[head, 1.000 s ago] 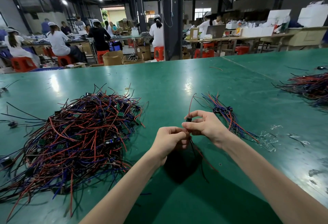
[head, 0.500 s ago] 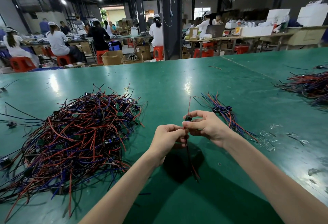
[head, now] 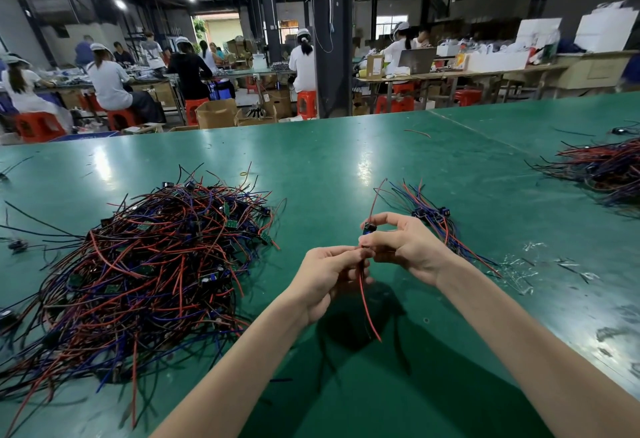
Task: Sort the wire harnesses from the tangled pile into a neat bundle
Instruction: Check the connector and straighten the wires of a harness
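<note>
1. Centre of the frame, and here's the one in play: a single wire harness (head: 366,299), held up off the green table (head: 346,160) between both hands. It has a small dark module at the top, a thin red lead arcing upward from it, and red and dark leads dangling below, their tips hanging just above the tabletop.
2. Over at the left, the tangled pile (head: 156,264) sprawls wide: red, blue and black wires knotted every which way, with little green boards and dark connectors poking through.
3. Just right of centre, behind the right hand, the sorted bundle (head: 437,224) lies on the table. Its wires run roughly the same way, its connectors are clustered together, and its tails fan toward the lower right.
4. The left hand (head: 329,278) comes up from the bottom of the frame with the palm turned inward. Its fingers (head: 341,252) are curled together, pinching the leads just under the module.
5. The right hand (head: 405,247) reaches in from the lower right, its knuckles close against the left. Thumb and forefinger pinch the module, the forefinger arched high over it, and the other fingers are tucked in below.
6. Far right edge: another heap of wires (head: 609,167), well apart from the action.
7. Top of the frame: workers (head: 110,80) sit on red stools at benches in the background.
</note>
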Demonstrator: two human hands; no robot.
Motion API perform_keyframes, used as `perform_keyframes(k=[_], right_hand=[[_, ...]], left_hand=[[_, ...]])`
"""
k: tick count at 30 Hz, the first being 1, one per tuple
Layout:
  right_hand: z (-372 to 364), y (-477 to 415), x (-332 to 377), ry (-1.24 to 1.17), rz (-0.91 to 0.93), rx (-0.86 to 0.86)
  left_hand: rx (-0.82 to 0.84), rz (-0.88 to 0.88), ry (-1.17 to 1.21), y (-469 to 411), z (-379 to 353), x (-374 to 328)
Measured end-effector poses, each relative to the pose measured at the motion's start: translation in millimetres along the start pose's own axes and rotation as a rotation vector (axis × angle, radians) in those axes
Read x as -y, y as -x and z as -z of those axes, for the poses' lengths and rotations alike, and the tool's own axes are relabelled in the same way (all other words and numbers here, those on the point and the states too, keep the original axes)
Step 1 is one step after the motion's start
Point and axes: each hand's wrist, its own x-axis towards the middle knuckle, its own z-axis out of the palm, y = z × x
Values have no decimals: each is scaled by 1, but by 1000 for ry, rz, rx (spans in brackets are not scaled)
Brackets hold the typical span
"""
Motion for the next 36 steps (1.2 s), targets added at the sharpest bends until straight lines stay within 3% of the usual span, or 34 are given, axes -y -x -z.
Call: perform_keyframes(k=[9, 15, 28, 36], right_hand=[[19, -12, 3, 4, 74, -254], [32, -16, 5, 41, 126, -338], [44, -19, 6, -17, 142, -360], [44, -27, -1, -120, 64, -342]], left_hand=[[137, 58, -107, 5, -7, 8], [201, 32, -142, 10, -14, 12], [320, 61, -97, 15, -13, 11], [338, -16, -259, 16, -18, 16]])
